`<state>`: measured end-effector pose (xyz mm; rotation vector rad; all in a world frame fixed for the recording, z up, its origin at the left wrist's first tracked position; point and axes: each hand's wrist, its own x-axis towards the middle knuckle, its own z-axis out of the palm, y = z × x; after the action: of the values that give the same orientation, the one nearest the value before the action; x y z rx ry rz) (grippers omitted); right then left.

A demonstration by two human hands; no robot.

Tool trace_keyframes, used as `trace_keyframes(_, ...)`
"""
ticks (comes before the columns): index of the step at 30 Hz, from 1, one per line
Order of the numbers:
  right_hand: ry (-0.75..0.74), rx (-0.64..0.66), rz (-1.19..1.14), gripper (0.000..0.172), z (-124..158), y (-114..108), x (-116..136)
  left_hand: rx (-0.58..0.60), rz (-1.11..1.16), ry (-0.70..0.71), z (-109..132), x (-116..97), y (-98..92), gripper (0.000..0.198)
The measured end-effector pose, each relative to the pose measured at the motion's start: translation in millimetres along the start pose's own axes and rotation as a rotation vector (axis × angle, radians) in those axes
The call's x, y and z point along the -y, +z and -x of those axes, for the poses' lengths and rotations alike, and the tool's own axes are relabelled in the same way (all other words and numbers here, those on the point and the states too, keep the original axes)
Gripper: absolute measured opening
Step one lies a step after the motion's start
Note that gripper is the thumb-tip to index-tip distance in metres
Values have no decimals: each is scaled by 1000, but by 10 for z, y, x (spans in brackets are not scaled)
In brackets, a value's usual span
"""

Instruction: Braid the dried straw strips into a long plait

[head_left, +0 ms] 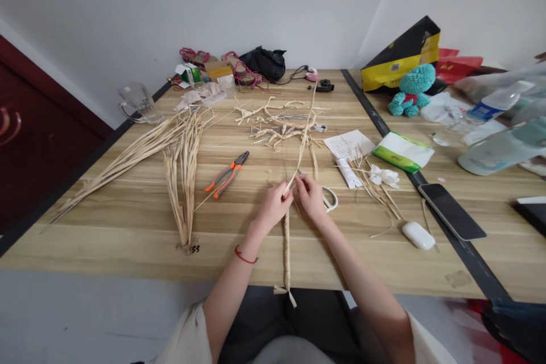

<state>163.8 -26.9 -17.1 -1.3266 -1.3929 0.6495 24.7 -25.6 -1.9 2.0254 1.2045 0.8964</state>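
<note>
My left hand (275, 203) is closed around a raffia-wrapped stem (286, 247), whose lower end hangs over the table's front edge with loose tips. Above the fingers, a long flat raffia strip (305, 139) runs up and away. Beside it my right hand (311, 199) is closed in a pinch, with a thin strand at its fingertips; the exact grip is partly hidden. Scissors (330, 199) lie by the right wrist, their blades mostly covered. To the left are orange-and-grey pliers (227, 174) and a bundle of raffia strips (184, 182).
Raffia-wrapped branches (284, 133) lie behind my hands. Rightward are a paper note (350, 143), a white tube (348, 173), a tissue pack (403, 152), a phone (452, 211) and a white case (418, 235). A glass mug (139, 102) stands at the far left, a teal crocheted toy (413, 91) back right.
</note>
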Motion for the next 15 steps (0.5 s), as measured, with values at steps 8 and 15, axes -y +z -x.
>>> trace_keyframes(8,91,-98,-65,30,-55,-67,-53,-42,37,-24,-4,-20,-41,21)
trace_keyframes(15,79,70,-146,31,-33,-62,52,-54,130,-37,3,-45,-53,25)
